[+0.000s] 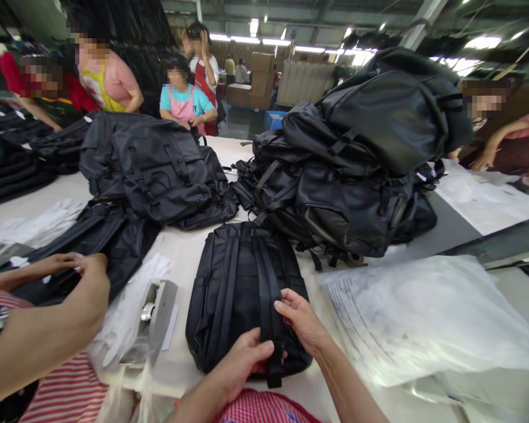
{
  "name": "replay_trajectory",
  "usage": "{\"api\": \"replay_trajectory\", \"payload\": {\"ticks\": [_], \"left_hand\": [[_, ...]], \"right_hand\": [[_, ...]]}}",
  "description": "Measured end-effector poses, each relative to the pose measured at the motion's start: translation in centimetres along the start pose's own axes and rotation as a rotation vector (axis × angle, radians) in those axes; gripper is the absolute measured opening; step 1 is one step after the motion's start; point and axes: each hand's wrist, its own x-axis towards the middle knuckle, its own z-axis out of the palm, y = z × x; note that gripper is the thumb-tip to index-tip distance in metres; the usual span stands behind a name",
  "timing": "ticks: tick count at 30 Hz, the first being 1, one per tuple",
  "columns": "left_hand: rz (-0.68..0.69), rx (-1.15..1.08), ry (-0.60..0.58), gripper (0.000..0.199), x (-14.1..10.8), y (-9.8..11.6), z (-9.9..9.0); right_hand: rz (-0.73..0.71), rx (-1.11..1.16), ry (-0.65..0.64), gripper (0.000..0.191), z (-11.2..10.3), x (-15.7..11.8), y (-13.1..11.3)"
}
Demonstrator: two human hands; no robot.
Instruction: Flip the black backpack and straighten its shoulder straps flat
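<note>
A black backpack [241,282] lies in front of me with its shoulder straps facing up. My left hand [252,355] is closed around the lower end of the right-hand shoulder strap [264,273], thumb on top and fingers partly hidden beneath. Higher up, my right hand [303,320] pinches the outer edge of the same strap between thumb and fingers. A short webbing end [274,376] hangs below my left hand over the bag's near edge.
Black backpacks are heaped at the back right [357,158] and back left [158,164]. A tape dispenser [152,317] stands left, beside a co-worker's hands [86,273]. A stack of clear plastic bags [432,311] lies right. Other people work around the table [180,247].
</note>
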Motion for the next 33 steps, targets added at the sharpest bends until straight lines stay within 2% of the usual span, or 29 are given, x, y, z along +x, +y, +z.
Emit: {"api": "replay_trajectory", "payload": {"ticks": [2, 4, 8, 10, 16, 19, 23, 27, 30, 31, 33], "left_hand": [[0.079, 0.010, 0.049, 0.055, 0.4, 0.2, 0.5], [0.127, -0.027, 0.044, 0.055, 0.9, 0.4, 0.6], [0.077, -0.168, 0.017, 0.051, 1.9, 1.0, 0.3], [0.069, -0.168, 0.032, 0.048, 2.7, 1.5, 0.1], [0.180, -0.030, 0.149, 0.046, 6.5, 2.5, -0.3], [0.243, 0.043, 0.135, 0.040, 7.7, 2.8, -0.7], [0.299, 0.238, 0.122, 0.025, 7.9, 3.9, -0.8], [0.274, 0.288, 0.101, 0.015, 7.8, 5.1, -0.2], [0.211, 0.295, 0.173, 0.018, 8.0, 5.1, 0.0], [0.189, 0.298, 0.205, 0.017, 8.1, 4.9, 0.1], [0.154, 0.289, 0.228, 0.015, 8.3, 4.5, 0.1]], "right_hand": [[0.020, -0.013, -0.026, 0.034, 0.2, 0.0, -0.1], [0.033, -0.017, -0.047, 0.036, 0.3, -0.1, -0.5], [0.047, -0.103, -0.042, 0.036, -0.4, 0.0, -1.1], [0.058, -0.186, -0.030, 0.036, -0.9, 0.4, -1.2], [0.022, -0.408, 0.009, 0.032, -2.0, 2.4, -1.8], [0.047, -0.510, -0.008, 0.031, -2.2, 3.2, -2.6], [0.057, -0.596, -0.046, 0.033, -2.4, 3.7, -3.9], [0.179, -0.728, -0.078, 0.036, -3.0, 3.8, -4.4], [0.285, -0.770, -0.215, 0.042, -3.4, 3.4, -3.9], [0.302, -0.752, -0.258, 0.040, -3.5, 3.2, -3.5], [0.297, -0.714, -0.262, 0.030, -3.5, 2.8, -2.4]]}}
